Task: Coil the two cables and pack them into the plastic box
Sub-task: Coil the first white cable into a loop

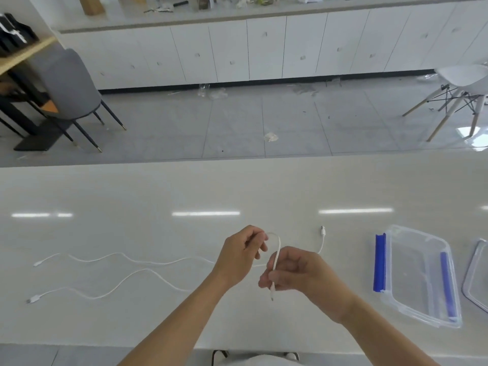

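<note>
White glossy table | left hand and right hand each pinch one cable, forming first loop | second cable lies left | plastic box open, right | risk: trailing slack may tangle with neighbour, loop springing open

An office pantry or staff workroom: beyond the long glossy white worktable runs a wall of flat white cabinets under a cluttered counter. Left of the cabinets stands a grey upholstered chair; right, a white moulded chair on grey floor tiles.
</note>
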### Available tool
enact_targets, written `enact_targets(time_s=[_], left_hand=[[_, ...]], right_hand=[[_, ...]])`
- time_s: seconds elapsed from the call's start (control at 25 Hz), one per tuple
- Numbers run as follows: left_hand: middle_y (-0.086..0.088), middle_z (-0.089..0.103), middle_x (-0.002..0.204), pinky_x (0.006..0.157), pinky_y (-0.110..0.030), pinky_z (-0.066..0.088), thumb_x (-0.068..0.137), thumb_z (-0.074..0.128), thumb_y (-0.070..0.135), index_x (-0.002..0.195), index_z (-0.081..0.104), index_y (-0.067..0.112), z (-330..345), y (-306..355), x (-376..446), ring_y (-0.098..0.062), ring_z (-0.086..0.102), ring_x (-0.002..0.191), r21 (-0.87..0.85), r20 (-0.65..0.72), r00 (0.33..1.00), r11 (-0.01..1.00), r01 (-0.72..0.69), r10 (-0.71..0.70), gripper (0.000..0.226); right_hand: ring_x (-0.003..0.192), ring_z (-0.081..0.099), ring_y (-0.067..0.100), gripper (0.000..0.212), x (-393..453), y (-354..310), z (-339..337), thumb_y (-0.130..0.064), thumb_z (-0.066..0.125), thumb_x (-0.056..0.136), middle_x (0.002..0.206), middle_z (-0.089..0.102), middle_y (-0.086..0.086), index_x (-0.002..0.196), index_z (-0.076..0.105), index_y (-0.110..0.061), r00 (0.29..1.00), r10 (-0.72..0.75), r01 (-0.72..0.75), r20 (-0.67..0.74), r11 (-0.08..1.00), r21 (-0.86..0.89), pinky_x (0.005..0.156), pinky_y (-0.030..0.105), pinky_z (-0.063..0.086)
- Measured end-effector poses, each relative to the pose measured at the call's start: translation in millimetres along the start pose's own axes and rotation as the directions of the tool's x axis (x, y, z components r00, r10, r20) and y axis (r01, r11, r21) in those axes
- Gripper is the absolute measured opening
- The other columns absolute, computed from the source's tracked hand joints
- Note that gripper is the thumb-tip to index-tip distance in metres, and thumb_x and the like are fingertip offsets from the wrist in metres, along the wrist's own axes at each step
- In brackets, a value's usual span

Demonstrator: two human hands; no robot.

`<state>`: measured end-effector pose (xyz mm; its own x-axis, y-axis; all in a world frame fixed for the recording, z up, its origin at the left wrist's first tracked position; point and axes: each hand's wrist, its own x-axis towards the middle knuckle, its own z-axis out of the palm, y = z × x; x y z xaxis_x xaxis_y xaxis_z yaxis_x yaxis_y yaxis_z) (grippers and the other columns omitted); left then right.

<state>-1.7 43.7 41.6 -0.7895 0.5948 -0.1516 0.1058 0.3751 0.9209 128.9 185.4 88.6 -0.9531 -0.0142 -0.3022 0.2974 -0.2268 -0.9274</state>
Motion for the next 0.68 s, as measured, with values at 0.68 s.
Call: enact_targets(time_s=[0.68], left_hand=[[0.014,0.056,0.057,0.054,-0.019,0.038,0.102,0.043,0.034,0.089,0.059,0.033,2,-4,-39,-0.004,0.048,0.052,0.228,0.09,0.995,0.972,-0.052,0.033,0.021]], right_hand=[[0.113,0.068,0.027,0.019,50,-10,9,0.003,0.057,0.095,0.121,0.072,0.012,0.107,0.071,0.005,0.922,-0.217,0.3,-0.322,0.924,0.237,0.099,0.032,0.053]])
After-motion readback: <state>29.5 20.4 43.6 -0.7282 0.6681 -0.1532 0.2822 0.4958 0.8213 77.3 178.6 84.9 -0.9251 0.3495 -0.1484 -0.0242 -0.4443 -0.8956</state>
